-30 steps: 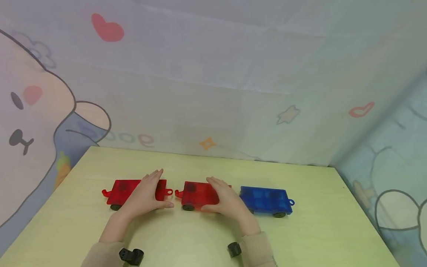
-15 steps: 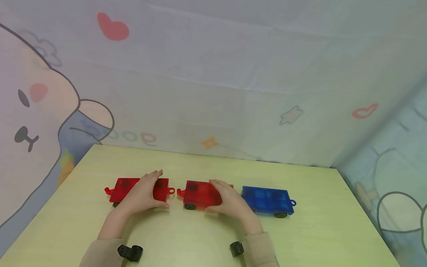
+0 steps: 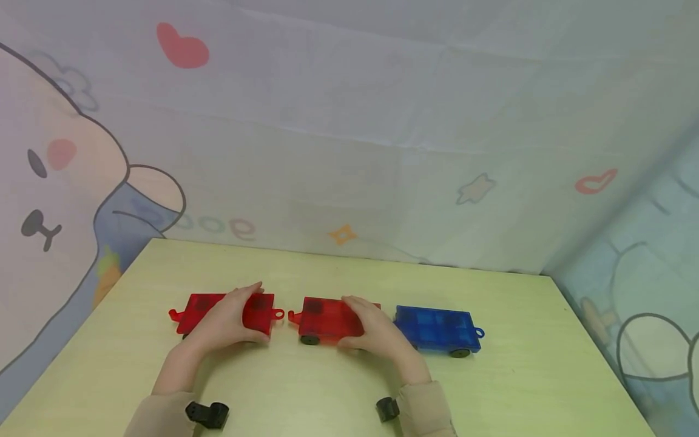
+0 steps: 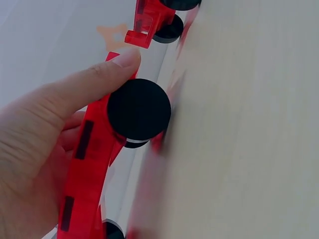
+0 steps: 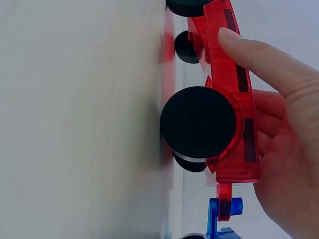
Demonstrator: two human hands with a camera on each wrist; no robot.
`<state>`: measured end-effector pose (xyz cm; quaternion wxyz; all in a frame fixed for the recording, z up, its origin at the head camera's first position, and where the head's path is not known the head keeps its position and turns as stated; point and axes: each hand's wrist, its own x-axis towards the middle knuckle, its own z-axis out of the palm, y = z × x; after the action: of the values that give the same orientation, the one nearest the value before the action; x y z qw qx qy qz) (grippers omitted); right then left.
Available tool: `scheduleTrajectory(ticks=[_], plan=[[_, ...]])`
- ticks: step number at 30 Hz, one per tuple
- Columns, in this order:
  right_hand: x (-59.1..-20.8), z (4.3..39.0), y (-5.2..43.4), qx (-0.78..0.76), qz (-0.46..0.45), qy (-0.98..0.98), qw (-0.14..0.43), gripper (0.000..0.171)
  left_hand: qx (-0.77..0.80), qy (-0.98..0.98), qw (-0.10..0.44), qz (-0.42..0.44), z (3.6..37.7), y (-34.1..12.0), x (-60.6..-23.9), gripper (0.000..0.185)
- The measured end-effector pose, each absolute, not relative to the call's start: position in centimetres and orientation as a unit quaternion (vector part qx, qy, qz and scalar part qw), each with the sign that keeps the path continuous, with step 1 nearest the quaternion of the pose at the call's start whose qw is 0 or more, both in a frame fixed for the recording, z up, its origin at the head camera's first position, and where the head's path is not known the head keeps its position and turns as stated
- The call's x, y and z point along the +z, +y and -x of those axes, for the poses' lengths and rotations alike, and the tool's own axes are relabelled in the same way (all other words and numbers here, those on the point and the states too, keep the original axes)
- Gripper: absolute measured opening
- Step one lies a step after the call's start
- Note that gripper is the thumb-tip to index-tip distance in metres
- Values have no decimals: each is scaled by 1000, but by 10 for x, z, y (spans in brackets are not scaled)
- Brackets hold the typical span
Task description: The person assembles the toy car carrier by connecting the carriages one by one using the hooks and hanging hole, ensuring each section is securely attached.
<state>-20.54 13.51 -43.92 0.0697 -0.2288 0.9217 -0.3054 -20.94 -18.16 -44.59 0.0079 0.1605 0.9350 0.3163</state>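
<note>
Left red car (image 3: 226, 312) nearer middle car (image 3: 327, 318).

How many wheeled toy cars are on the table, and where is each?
3, in a row: a translucent red plastic car under the left hand, another red car under the right hand, a blue car rightmost.

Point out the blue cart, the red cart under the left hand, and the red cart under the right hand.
blue cart (image 3: 437, 326), head view, top panel.
left red cart (image 3: 203, 306), head view, bare top beside the fingers.
middle red cart (image 3: 322, 315), head view, top panel.
</note>
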Motion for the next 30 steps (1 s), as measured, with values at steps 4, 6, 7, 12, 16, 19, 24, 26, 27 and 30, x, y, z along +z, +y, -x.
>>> scheduleTrajectory(ticks=[4, 6, 7, 12, 16, 19, 24, 26, 27, 30], plan=[[-439, 204, 134, -314, 228, 919, 72, 75, 327, 932, 13, -158, 209, -183, -447, 105], [-439, 205, 134, -315, 229, 918, 72, 75, 331, 931, 13, -156, 209, -184, -449, 105], [-440, 205, 134, -314, 228, 919, 72, 74, 332, 930, 13, -155, 209, -184, -449, 105], [-441, 205, 134, -315, 230, 918, 72, 74, 334, 929, 10, -158, 209, -185, -450, 105], [-442, 206, 134, -312, 230, 919, 72, 74, 338, 927, 8, -161, 209, -185, -450, 104], [-443, 206, 134, -312, 228, 919, 74, 75, 343, 925, 6, -164, 209, -184, -450, 103], [-443, 207, 135, -312, 226, 920, 77, 75, 344, 924, 3, -170, 210, -182, -451, 103], [-444, 207, 136, -314, 225, 919, 79, 75, 345, 923, 4, -170, 211, -182, -452, 103], [-444, 207, 136, -314, 225, 919, 80, 74, 347, 922, 4, -170, 211, -181, -451, 103], [-445, 208, 137, -314, 226, 919, 80, 74, 353, 921, 4, -165, 210, -181, -451, 103]])
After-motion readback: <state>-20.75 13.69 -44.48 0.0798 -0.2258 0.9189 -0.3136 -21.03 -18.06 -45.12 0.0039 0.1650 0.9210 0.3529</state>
